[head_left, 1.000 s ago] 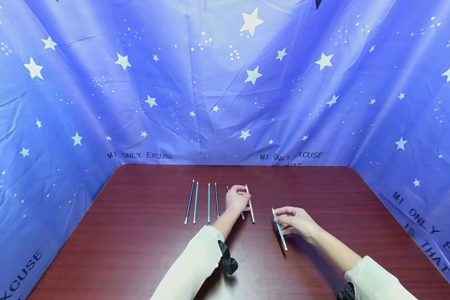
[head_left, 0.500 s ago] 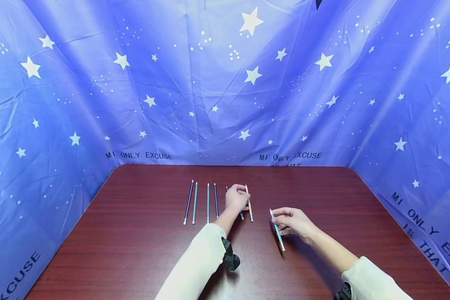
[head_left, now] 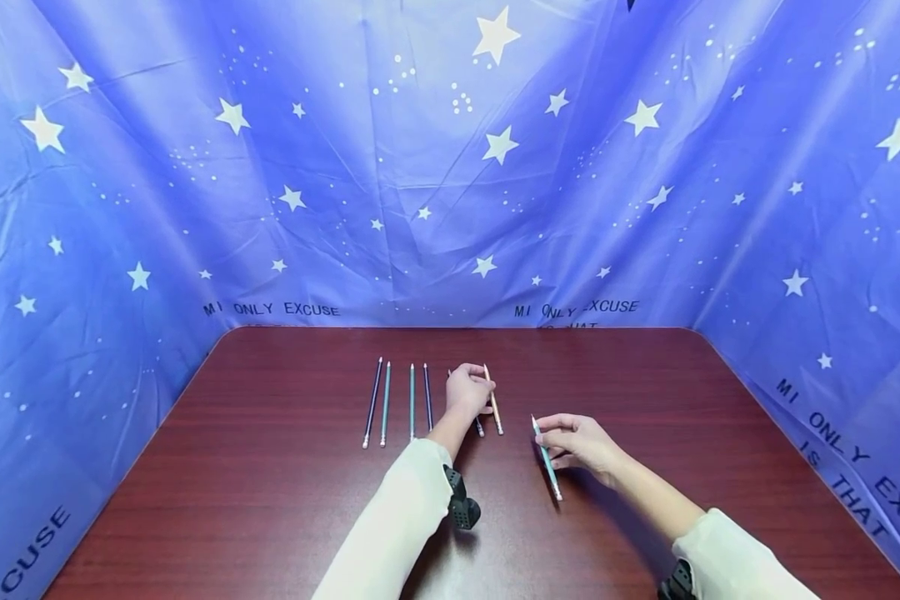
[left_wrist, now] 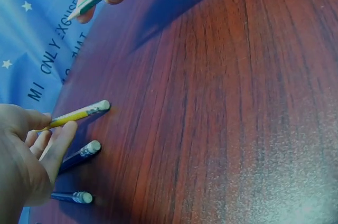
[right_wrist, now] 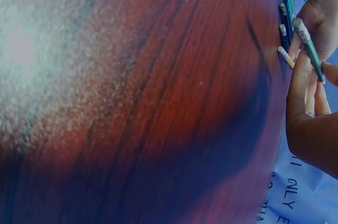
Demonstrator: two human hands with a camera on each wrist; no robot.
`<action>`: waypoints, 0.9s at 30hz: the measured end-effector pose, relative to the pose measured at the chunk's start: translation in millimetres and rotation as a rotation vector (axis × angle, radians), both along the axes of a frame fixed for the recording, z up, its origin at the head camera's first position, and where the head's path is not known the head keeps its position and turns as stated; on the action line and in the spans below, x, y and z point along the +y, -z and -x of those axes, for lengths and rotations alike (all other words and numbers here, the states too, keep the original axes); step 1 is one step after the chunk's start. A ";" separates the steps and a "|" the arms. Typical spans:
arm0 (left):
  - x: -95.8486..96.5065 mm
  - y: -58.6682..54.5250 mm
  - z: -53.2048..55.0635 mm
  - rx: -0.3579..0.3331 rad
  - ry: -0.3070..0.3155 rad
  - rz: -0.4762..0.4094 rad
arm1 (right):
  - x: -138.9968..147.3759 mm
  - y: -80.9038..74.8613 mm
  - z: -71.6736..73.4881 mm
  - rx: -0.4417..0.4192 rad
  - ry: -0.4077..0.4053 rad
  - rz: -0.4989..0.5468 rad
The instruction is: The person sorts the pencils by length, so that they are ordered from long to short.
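In the head view, my left hand pinches a yellow pencil near its pointed end, thumb and fingers on either side. Its white eraser end points toward the near side of the table. Partly behind that hand lies a dark pencil. To the right, my right hand holds a green pencil between thumb and fingertips, tip pointing away, over the table. A shadow falls below it.
Left of the left hand, a dark blue pencil, a green pencil, a teal pencil and another dark pencil lie side by side on the brown table. A blue starry curtain surrounds the table.
My right hand has drifted slightly left with the green pencil, closer to the row. The left hand keeps its pinch on the yellow pencil. The head view has shifted a little.
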State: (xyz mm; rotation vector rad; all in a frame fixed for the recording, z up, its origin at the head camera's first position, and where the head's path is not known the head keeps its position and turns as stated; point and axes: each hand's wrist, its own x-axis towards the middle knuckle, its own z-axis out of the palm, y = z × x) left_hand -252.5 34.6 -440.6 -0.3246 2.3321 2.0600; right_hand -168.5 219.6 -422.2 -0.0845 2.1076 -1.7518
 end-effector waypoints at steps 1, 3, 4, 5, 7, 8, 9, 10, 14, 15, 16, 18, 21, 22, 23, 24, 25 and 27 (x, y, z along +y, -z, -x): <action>0.0 0.2 0.1 -0.001 -0.003 0.006 | 0.0 0.0 0.0 0.001 -0.001 -0.001; 0.0 1.0 0.1 0.005 -0.003 0.025 | -0.1 0.3 0.0 0.000 -0.003 0.000; -0.1 1.3 0.2 0.007 -0.001 0.036 | -0.1 0.5 -0.1 0.000 -0.003 -0.001; -0.1 1.5 0.3 0.010 0.001 0.047 | -0.1 0.6 -0.2 -0.001 -0.002 -0.001; -0.5 2.0 1.0 0.013 0.005 0.072 | 0.3 0.6 -0.5 -0.001 0.001 -0.002; -0.7 2.2 1.6 0.016 0.008 0.086 | 0.6 0.5 -0.6 -0.002 0.002 -0.001; -1.0 2.4 2.2 0.017 0.009 0.099 | 0.9 0.3 -0.6 -0.002 0.002 -0.001; -1.5 2.5 2.9 0.022 0.010 0.114 | 1.3 0.1 -0.6 -0.003 0.003 -0.001; -2.2 2.4 6.4 0.048 0.018 0.155 | 1.9 -0.1 0.8 -0.003 0.002 0.004; -2.2 2.3 7.0 0.051 0.023 0.162 | 1.9 -0.1 1.3 -0.001 0.003 0.006; -1.9 2.0 7.6 0.055 0.027 0.164 | 1.8 -0.1 1.9 -0.001 0.003 0.008; -1.2 1.6 8.4 0.057 0.035 0.164 | 1.3 0.0 3.0 0.002 0.003 0.014; 0.2 1.2 7.9 0.056 0.049 0.156 | 0.8 0.3 3.5 0.000 0.007 0.015; 0.7 1.2 7.5 0.057 0.055 0.156 | 0.8 0.4 3.4 -0.001 0.010 0.014; 1.4 1.2 7.1 0.056 0.062 0.154 | 0.8 0.7 3.2 -0.003 0.013 0.012; 2.0 1.2 6.6 0.059 0.069 0.159 | 0.9 1.0 3.1 -0.004 0.017 0.010; 2.6 1.2 6.2 0.057 0.075 0.162 | 1.1 1.3 2.9 -0.005 0.021 0.008; 3.7 1.7 5.5 0.051 0.084 0.177 | 1.7 2.0 2.7 -0.008 0.025 0.005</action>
